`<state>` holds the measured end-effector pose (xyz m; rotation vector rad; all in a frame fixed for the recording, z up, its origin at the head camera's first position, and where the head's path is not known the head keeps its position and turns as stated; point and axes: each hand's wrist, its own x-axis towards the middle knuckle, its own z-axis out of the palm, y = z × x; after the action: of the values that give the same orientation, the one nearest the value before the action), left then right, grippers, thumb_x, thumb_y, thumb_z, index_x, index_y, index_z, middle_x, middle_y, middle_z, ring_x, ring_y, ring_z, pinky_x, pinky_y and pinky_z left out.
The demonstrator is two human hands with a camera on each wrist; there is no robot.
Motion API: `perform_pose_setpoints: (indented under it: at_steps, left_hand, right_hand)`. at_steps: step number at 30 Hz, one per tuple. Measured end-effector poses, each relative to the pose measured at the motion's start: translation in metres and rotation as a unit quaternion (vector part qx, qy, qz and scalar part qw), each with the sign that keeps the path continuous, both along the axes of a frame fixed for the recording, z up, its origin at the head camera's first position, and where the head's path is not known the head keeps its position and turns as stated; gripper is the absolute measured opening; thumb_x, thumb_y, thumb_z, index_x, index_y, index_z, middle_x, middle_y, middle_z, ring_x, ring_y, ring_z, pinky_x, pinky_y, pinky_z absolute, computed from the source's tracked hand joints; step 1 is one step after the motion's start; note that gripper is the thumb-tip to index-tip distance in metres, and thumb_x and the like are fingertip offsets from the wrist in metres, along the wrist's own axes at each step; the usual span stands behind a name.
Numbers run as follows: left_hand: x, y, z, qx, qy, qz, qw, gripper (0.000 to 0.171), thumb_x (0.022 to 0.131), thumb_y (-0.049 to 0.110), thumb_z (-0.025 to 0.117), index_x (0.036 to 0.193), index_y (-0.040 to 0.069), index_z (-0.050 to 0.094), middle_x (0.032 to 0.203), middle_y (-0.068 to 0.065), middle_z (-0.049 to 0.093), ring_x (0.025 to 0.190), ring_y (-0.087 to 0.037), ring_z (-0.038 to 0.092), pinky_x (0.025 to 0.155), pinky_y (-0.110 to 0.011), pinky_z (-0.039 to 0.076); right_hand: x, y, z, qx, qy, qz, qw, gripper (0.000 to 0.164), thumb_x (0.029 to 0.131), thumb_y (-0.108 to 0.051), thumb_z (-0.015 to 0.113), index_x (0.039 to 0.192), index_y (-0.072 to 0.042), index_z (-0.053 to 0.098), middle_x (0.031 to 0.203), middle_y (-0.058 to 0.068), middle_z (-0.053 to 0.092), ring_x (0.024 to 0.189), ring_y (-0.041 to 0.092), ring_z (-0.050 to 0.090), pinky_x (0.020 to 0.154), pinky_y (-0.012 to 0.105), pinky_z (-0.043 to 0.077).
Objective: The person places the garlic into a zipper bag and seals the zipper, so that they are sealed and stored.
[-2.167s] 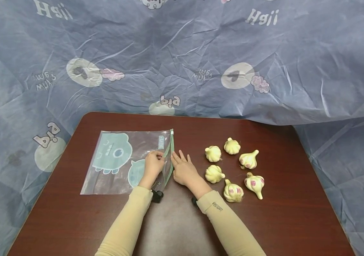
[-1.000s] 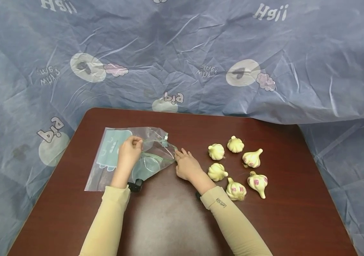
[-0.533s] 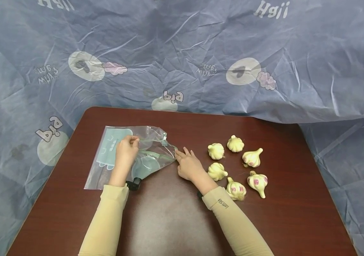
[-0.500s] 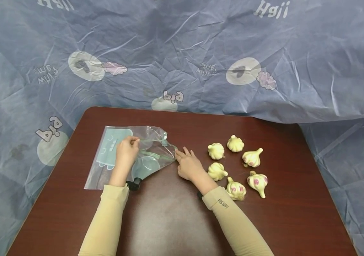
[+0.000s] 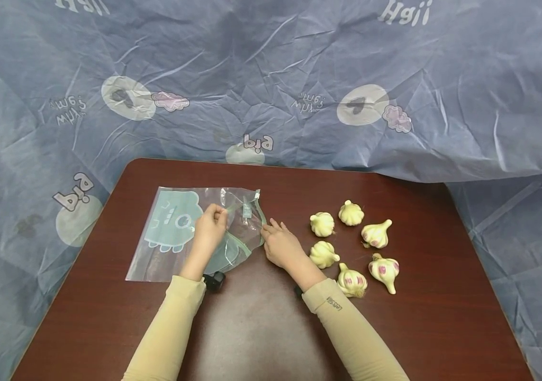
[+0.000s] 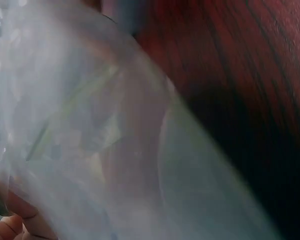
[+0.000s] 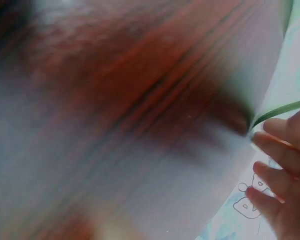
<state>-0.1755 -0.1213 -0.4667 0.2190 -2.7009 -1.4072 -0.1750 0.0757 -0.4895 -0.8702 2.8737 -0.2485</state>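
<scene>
A clear zip bag [image 5: 139, 267] with teal cartoon prints and a green zip edge lies on the left half of the table. My left hand [image 5: 210, 225] pinches the upper layer of the bag's mouth, lifting it so the mouth gapes. At the lower layer's green edge, my right hand [image 5: 281, 244] rests with fingers extended, touching it against the table. Clear film [image 6: 135, 150] fills most of the left wrist view. In the right wrist view, fingertips [image 7: 270, 145] meet the green edge. Several garlic bulbs [image 5: 322, 225] lie right of my right hand.
The brown table [image 5: 423, 328] has a rounded far left corner. Behind it hangs a wrinkled blue cloth [image 5: 271, 74] with printed words and shapes. One garlic bulb [image 5: 351, 280] sits close beside my right sleeve [image 5: 347, 328].
My left hand has pulled the upper layer leftward from the right hand, then shifted slightly back right. The bag's mouth has widened from its earlier narrow gap. The garlic bulbs lie as before.
</scene>
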Motion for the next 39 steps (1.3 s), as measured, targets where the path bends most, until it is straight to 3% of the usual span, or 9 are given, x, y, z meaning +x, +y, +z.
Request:
perform_pose_setpoints:
  at_steps: [5,8,12,18,25,36,39]
  left_hand:
    - [0.002,0.004,-0.003,-0.001,0.001,-0.004,1.0000,0.019,0.102,0.017,0.051,0.105,-0.001,0.058,0.086,-0.016,0.068,0.072,-0.027,0.068,0.060,-0.027,0.049]
    - [0.003,0.005,-0.004,0.001,0.004,-0.004,1.0000,0.019,0.102,0.016,0.051,0.105,-0.002,0.057,0.087,-0.017,0.068,0.072,-0.027,0.068,0.060,-0.029,0.051]
    - [0.004,0.006,-0.006,0.009,0.004,0.003,0.9999,0.019,0.102,0.016,0.051,0.105,-0.001,0.057,0.089,-0.017,0.069,0.072,-0.027,0.069,0.060,-0.028,0.051]
    - [0.007,0.001,-0.005,0.030,-0.020,0.009,0.9993,0.019,0.103,0.020,0.050,0.105,0.002,0.056,0.094,-0.015,0.069,0.075,-0.024,0.069,0.058,-0.024,0.048]
    - [0.012,-0.009,0.005,0.025,-0.027,0.015,0.9992,0.021,0.104,0.021,0.048,0.107,0.002,0.055,0.091,-0.015,0.068,0.072,-0.024,0.064,0.058,-0.026,0.044]
    - [0.008,-0.019,0.005,0.008,-0.039,0.050,0.9980,0.025,0.103,0.022,0.047,0.111,0.000,0.055,0.096,-0.017,0.065,0.077,-0.026,0.062,0.062,-0.028,0.045]
    - [0.007,-0.019,0.005,0.006,-0.049,0.036,0.9981,0.026,0.103,0.023,0.048,0.112,-0.001,0.057,0.095,-0.017,0.066,0.075,-0.024,0.062,0.062,-0.027,0.045]
  right_hand:
    - [0.004,-0.001,-0.007,-0.082,0.087,0.049,0.992,0.026,0.100,-0.016,0.057,0.117,0.001,0.069,0.121,0.013,0.069,0.125,0.029,0.060,0.106,0.041,0.046]
    - [0.006,-0.002,-0.010,-0.112,0.114,0.068,0.985,0.024,0.097,-0.019,0.062,0.111,-0.001,0.072,0.114,0.010,0.071,0.113,0.024,0.066,0.097,0.035,0.052]
    - [0.008,-0.002,-0.010,-0.102,0.076,0.069,0.989,0.028,0.096,-0.023,0.065,0.113,-0.001,0.072,0.122,0.011,0.068,0.113,0.025,0.066,0.092,0.034,0.054]
    - [0.009,0.001,-0.013,-0.057,0.000,0.051,0.997,0.043,0.094,-0.028,0.067,0.124,0.002,0.065,0.141,0.015,0.056,0.128,0.030,0.057,0.107,0.040,0.044]
    - [0.006,0.006,-0.016,-0.073,-0.016,0.042,0.996,0.045,0.091,-0.022,0.070,0.128,0.003,0.062,0.144,0.015,0.053,0.132,0.028,0.053,0.114,0.043,0.036]
    - [0.003,0.007,-0.013,-0.089,-0.039,0.029,0.995,0.045,0.088,-0.021,0.073,0.126,0.002,0.063,0.144,0.012,0.054,0.134,0.027,0.052,0.114,0.049,0.035]
    - [0.002,0.007,-0.012,-0.083,-0.042,0.029,0.995,0.045,0.088,-0.021,0.073,0.126,0.002,0.063,0.144,0.012,0.054,0.134,0.027,0.051,0.114,0.048,0.034]
